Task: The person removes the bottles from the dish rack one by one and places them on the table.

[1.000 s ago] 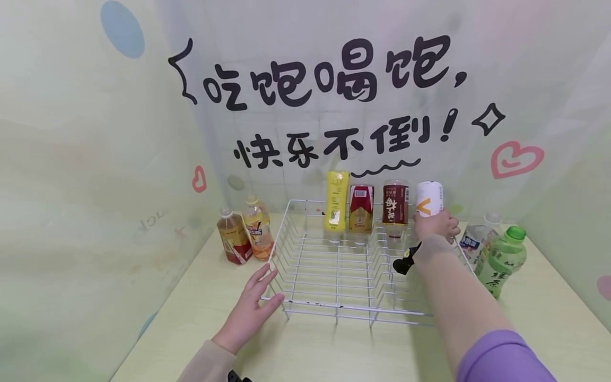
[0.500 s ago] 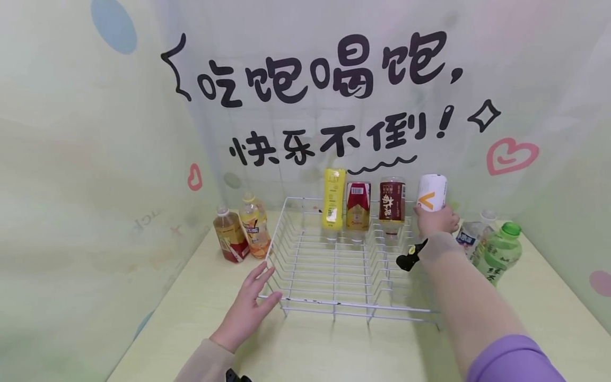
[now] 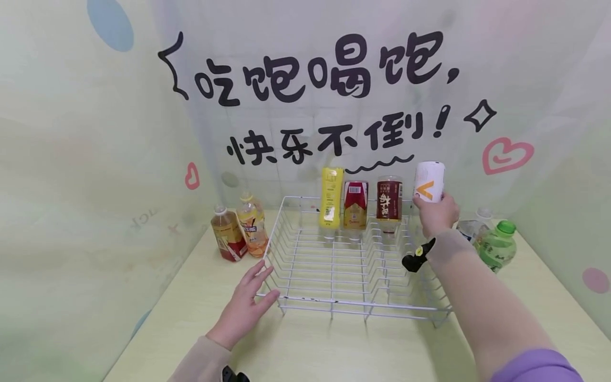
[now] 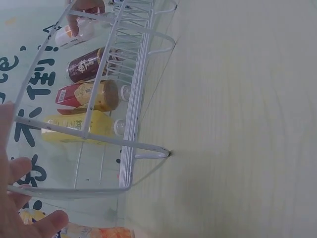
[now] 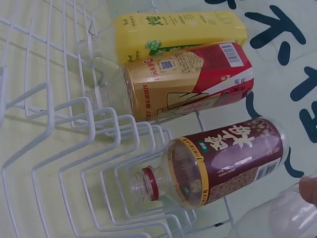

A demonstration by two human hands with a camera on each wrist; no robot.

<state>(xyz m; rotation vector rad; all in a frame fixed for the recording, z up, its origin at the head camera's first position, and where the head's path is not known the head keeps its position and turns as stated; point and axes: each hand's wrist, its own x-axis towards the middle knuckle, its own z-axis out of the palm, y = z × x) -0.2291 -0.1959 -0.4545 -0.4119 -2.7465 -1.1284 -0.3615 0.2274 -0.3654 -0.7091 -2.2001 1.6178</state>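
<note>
Currently your right hand (image 3: 435, 215) grips the white bottle (image 3: 429, 182) with the orange mark, fingers curled around its lower part. You hold it upside down above the far right corner of the white wire rack (image 3: 353, 305), just beside the dark red bottle (image 3: 389, 200).

Your left hand (image 3: 244, 307) lies on the tabletop (image 3: 334, 350) at the near left corner of the rack. Its fingers are straight and spread, the fingertips (image 3: 264, 271) touching the rack's front wire; it holds nothing. The left wrist view shows the same fingertips (image 4: 52, 223) against the wire frame (image 4: 124, 148).

Three bottles stand inverted in a row along the rack's back edge, necks down between the wires:
- yellow bottle (image 3: 331, 199), leftmost;
- red-and-gold bottle (image 3: 355, 204), in the middle, touching the yellow one;
- dark red bottle, rightmost.

The right wrist view shows these three close up, the dark red bottle (image 5: 223, 166) nearest the camera, its capless neck in a wire loop.

Outside the rack, two amber drink bottles (image 3: 238, 231) stand on the tabletop to the left. A green bottle (image 3: 496, 246) and a clear bottle (image 3: 470, 231) stand to the right, partly hidden by your forearm.
</note>
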